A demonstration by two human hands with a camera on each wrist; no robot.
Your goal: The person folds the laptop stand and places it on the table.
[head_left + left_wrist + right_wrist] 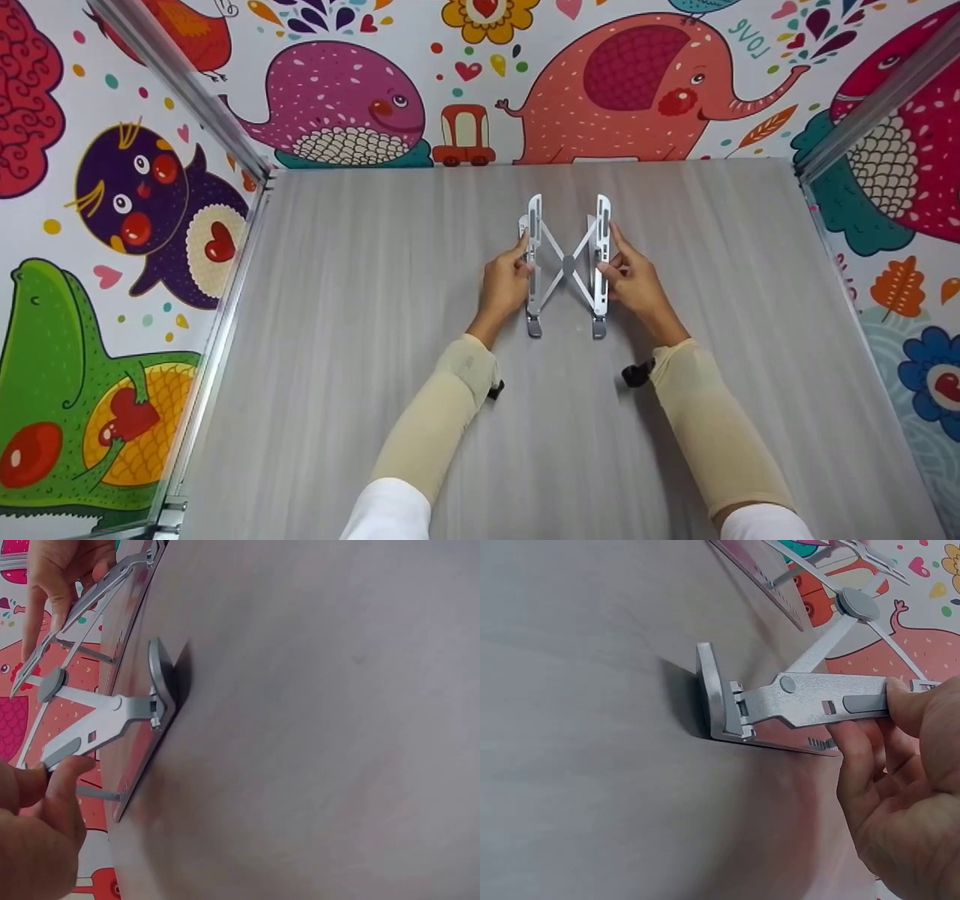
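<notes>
A silver folding laptop stand [568,264] rests on the table, its two long side arms joined by crossed bars with a grey round hub in the middle. My left hand [505,283] pinches the left side arm between thumb and fingers. On the other side, my right hand [637,285] grips the right side arm, thumb on top and fingers beneath in the right wrist view. Hinged feet [718,694] at the near ends touch the tabletop. Both side arms are raised at a slant above their base rails, as the left wrist view of the stand [97,727] shows.
A grey wood-grain table [360,360] lies under the stand. Walls printed with cartoon animals [622,97] rise at the back and sides, with metal frame posts [187,94] at the corners. A black wrist device [637,373] sticks out from the right sleeve.
</notes>
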